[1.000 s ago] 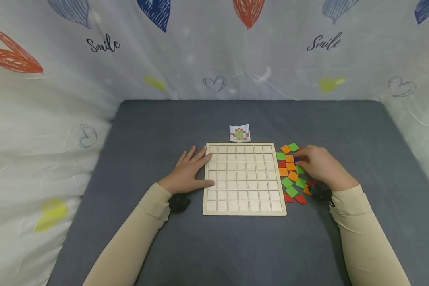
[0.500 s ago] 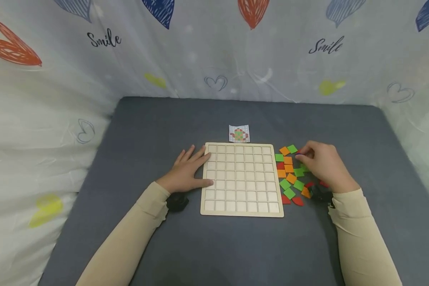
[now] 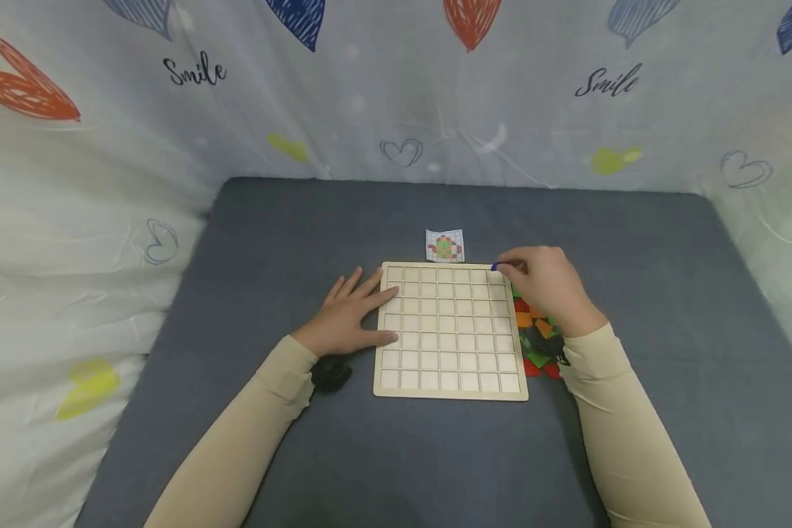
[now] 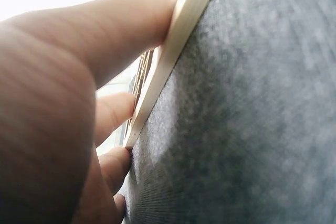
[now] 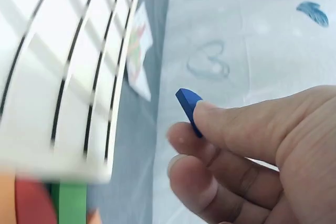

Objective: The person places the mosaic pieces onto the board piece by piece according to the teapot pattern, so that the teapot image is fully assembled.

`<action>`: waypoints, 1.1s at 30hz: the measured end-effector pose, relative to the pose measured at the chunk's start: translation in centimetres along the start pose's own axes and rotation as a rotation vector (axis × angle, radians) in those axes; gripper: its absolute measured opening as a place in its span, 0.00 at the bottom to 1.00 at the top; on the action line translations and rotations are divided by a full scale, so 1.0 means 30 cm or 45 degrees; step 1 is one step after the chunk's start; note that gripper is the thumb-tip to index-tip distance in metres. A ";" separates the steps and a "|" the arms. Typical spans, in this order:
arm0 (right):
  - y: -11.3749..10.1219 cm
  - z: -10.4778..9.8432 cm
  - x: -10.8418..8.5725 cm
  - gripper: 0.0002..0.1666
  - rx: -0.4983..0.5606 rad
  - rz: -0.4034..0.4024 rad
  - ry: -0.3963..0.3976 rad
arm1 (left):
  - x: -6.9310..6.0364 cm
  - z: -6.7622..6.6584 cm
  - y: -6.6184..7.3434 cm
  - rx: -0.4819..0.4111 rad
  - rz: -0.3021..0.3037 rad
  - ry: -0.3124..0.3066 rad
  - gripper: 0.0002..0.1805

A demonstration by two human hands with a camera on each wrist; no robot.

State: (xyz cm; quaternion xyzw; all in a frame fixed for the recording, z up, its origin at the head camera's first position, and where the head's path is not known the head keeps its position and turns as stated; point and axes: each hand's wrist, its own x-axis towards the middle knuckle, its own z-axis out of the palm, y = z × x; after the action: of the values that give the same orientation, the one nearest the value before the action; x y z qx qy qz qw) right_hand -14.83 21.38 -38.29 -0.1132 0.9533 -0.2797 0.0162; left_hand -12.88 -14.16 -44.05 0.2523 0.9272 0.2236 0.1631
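A pale wooden grid board (image 3: pixel 447 330) with bare square cells lies on the table. My left hand (image 3: pixel 350 315) rests at its left edge with the fingers spread; the thumb (image 4: pixel 142 22) and fingertips touch the frame in the left wrist view. Over the board's far right corner, my right hand (image 3: pixel 548 286) pinches a small blue tile (image 5: pixel 190 106) between thumb and forefinger. That tile has a curved side and a straight side, and it is held above the board.
Red, orange and green tiles (image 3: pixel 524 320) lie along the board's right side, partly hidden under the right hand and wrist. A small printed pattern card (image 3: pixel 445 246) lies just beyond the far edge. A patterned curtain (image 3: pixel 343 95) hangs behind the grey table (image 3: pixel 317 220).
My right hand picks up the blue tile from among the loose tiles and carries it left, over the board's far right corner. The left hand stays at the board's left edge.
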 end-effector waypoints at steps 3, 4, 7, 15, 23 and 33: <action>-0.032 0.029 0.035 0.13 0.002 0.003 -0.024 | -0.001 0.001 -0.003 0.003 -0.001 -0.006 0.47; -0.041 0.038 0.046 0.13 0.007 0.006 -0.030 | -0.001 0.001 -0.003 0.007 0.000 -0.005 0.47; -0.063 0.064 0.076 0.12 0.030 -0.005 -0.063 | -0.002 0.005 -0.005 0.024 0.005 -0.003 0.46; -0.085 0.112 0.120 0.11 0.079 -0.004 -0.125 | -0.003 0.004 0.005 0.036 0.026 0.002 0.44; -0.090 0.162 0.145 0.09 0.137 -0.010 -0.141 | -0.007 0.001 0.017 0.068 -0.006 -0.027 0.44; -0.094 0.186 0.150 0.07 0.103 -0.025 -0.163 | 0.000 0.006 0.040 0.042 -0.038 -0.030 0.44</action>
State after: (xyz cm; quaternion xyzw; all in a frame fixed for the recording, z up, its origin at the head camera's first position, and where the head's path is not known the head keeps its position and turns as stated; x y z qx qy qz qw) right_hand -18.09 15.12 -41.34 -0.1395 0.9370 -0.3104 0.0791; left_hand -12.34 -13.19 -43.60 0.2436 0.9325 0.2027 0.1733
